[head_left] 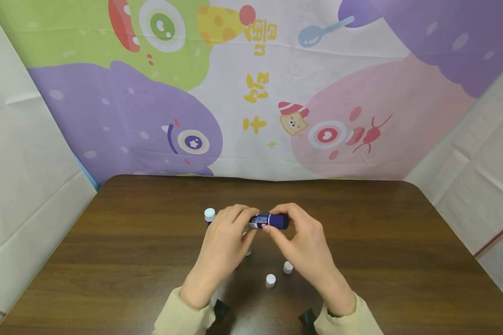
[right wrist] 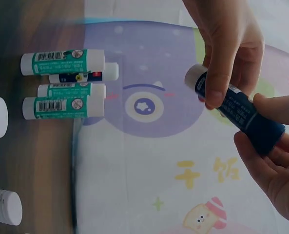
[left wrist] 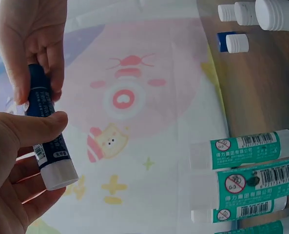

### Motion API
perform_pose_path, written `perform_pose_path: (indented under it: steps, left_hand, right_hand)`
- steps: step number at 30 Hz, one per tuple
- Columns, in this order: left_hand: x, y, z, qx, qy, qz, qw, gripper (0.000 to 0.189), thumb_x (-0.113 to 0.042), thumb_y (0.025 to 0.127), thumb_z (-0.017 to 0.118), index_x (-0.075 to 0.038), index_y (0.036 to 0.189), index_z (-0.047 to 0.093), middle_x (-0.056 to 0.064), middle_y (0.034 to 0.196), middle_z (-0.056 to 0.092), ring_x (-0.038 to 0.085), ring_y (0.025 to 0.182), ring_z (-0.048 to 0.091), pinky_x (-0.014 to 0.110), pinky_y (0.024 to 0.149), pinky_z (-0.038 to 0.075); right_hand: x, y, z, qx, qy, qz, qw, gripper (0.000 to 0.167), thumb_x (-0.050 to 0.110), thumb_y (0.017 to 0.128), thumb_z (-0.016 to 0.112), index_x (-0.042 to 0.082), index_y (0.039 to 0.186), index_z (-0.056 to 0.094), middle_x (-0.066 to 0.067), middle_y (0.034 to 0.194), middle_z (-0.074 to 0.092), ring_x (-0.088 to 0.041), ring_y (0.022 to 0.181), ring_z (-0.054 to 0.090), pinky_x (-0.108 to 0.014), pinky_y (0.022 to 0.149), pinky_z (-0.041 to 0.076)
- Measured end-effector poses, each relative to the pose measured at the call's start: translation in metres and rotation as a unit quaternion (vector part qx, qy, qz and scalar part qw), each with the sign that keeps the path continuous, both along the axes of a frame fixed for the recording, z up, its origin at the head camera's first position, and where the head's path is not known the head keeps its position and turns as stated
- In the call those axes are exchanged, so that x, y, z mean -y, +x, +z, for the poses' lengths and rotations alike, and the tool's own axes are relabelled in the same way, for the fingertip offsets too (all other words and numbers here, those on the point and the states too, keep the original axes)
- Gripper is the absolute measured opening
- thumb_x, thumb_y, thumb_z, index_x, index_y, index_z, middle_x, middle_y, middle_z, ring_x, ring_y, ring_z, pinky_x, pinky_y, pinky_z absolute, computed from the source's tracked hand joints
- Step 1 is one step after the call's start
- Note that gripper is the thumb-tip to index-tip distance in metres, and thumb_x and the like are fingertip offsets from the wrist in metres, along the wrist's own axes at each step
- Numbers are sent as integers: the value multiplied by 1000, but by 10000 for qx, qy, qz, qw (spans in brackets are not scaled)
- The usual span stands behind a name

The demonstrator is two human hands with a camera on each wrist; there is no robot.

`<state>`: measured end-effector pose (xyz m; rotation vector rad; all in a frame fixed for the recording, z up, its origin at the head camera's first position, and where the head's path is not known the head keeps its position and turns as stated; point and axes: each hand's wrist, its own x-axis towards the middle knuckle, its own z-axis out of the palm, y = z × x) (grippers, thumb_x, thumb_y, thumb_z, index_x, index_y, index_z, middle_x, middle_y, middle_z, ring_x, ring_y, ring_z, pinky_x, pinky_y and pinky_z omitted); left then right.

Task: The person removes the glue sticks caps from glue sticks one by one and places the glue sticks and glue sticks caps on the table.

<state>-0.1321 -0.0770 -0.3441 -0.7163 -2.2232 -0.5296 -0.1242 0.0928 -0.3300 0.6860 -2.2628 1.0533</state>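
A dark blue glue stick (head_left: 259, 220) is held level above the table, between both hands. My left hand (head_left: 223, 242) grips its labelled body, close to the white end (left wrist: 59, 174) that shows in the left wrist view. At the other end, my right hand (head_left: 305, 237) pinches the plain dark blue cap (head_left: 280, 221) between thumb and fingers. Below the hands, two small white cylinders (head_left: 270, 280) stand on the table. Several green-labelled glue sticks (right wrist: 61, 107) stand together in the right wrist view, with a blue-labelled one (right wrist: 94, 76) among them.
The brown table (head_left: 373, 260) reaches back to a cartoon-printed cloth (head_left: 260, 158). A white-topped stick (head_left: 209, 214) stands beyond my left hand, partly covered by it. More white cylindrical pieces (left wrist: 277, 14) show at the upper right of the left wrist view.
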Motion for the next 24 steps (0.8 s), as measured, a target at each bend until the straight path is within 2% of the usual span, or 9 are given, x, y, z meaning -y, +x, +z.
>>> perform_pose_path:
  steps: [5, 10, 18, 24]
  left_hand:
    - [3, -1, 2, -98, 101, -56, 9999, 32, -5, 69, 77, -8, 98, 65, 3, 93, 61, 21, 86, 59, 32, 82, 46]
    - [5, -1, 3, -143, 110, -62, 9998, 31, -6, 69, 77, -9, 98, 66, 3, 93, 62, 20, 86, 59, 32, 83, 46]
    - [7, -2, 4, -183, 147, -34, 9997, 30, -8, 69, 78, -9, 96, 67, 1, 90, 61, 20, 84, 59, 31, 82, 46]
    - [7, -2, 4, -229, 30, -9, 9997, 29, -9, 71, 77, -9, 98, 67, 2, 90, 61, 21, 85, 59, 32, 83, 46]
  right_hand:
    - [-1, -2, -1, 119, 126, 185, 9997, 27, 15, 76, 73, 8, 100, 63, 3, 95, 61, -5, 67, 48, -17, 53, 39]
    - [0, -3, -3, -23, 137, 397, 9991, 24, 13, 78, 70, 8, 101, 63, 2, 97, 61, -4, 71, 50, -16, 53, 40]
    - [1, -4, -4, -61, 183, 695, 9974, 25, 10, 83, 64, 8, 108, 64, 0, 103, 59, -6, 79, 56, -15, 56, 46]
    - [0, -3, -4, -150, 342, 712, 9968, 27, 8, 84, 62, 7, 111, 64, -1, 105, 57, -7, 85, 58, -17, 65, 50]
